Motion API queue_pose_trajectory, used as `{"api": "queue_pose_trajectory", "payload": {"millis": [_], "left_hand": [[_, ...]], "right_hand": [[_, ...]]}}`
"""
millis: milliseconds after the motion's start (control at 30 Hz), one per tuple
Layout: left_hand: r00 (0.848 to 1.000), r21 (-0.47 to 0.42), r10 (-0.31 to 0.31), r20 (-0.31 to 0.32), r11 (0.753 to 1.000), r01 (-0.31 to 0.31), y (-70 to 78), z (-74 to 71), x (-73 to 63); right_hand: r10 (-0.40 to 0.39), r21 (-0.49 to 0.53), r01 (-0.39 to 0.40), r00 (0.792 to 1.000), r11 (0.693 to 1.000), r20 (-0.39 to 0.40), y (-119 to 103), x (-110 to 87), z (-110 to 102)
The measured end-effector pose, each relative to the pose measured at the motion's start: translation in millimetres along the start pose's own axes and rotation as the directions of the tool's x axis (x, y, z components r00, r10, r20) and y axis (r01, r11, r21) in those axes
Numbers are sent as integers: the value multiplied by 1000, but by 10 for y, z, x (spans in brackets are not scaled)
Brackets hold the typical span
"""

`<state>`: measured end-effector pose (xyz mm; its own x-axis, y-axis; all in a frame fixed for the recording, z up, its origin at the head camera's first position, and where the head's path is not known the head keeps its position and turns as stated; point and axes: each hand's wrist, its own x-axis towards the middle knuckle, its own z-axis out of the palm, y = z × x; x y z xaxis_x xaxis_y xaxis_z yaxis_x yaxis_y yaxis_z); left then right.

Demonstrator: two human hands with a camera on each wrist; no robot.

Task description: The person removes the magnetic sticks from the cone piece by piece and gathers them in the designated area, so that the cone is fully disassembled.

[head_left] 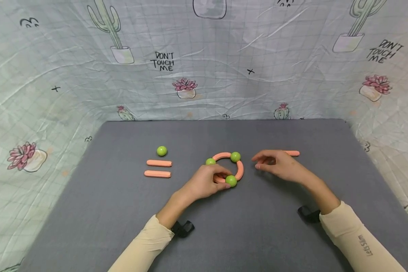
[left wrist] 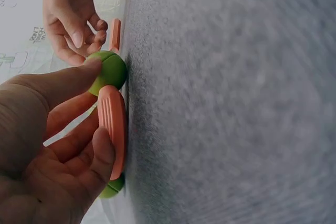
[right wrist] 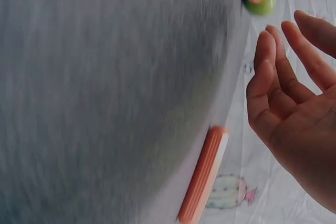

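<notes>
Looking at a small ring [head_left: 221, 155] of curved orange sticks [head_left: 240, 170] and green balls on the grey table [head_left: 244, 234], just toward 5 o'clock from the centre of the head view. Can spot a far ball [head_left: 235, 156] at 1 o'clock on it, a left ball [head_left: 210, 161] at 10 and a near ball [head_left: 231, 181] around 5. Got the left hand [head_left: 204, 182] over the 8 o'clock side, gripping the near ball and fingering the curved stick touching it. Can't make out the stretch under that hand.

Got the right hand [head_left: 281, 165] out past 3 o'clock, above the table, empty, with fingers loosely bent and apart. Partly hidden behind it at 2: a straight stick [head_left: 293, 153]. Over at 9, an upper stick [head_left: 159, 163] and a lower stick [head_left: 157, 174], plus a loose ball [head_left: 161, 151] at 12 from those.
</notes>
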<state>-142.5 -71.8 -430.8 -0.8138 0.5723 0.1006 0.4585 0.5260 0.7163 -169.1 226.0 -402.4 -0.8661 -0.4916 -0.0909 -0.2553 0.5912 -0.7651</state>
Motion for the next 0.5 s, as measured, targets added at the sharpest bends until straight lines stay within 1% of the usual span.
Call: {"api": "queue_pose_trajectory", "payload": {"millis": [167,367,500], "left_hand": [[1000,0,-19,-7,1000,19,-73,-5,-46],[999,-20,-30,-11,999,29,-94,-34,-7],[999,-38,-37,4,999,37,-92,-39,13]], "right_hand": [[-37,35,34,995,999,97,-99,7,165],[-66,62,58,989,996,129,-163,35,232],[-57,75,46,986,996,157,-165,46,273]]}}
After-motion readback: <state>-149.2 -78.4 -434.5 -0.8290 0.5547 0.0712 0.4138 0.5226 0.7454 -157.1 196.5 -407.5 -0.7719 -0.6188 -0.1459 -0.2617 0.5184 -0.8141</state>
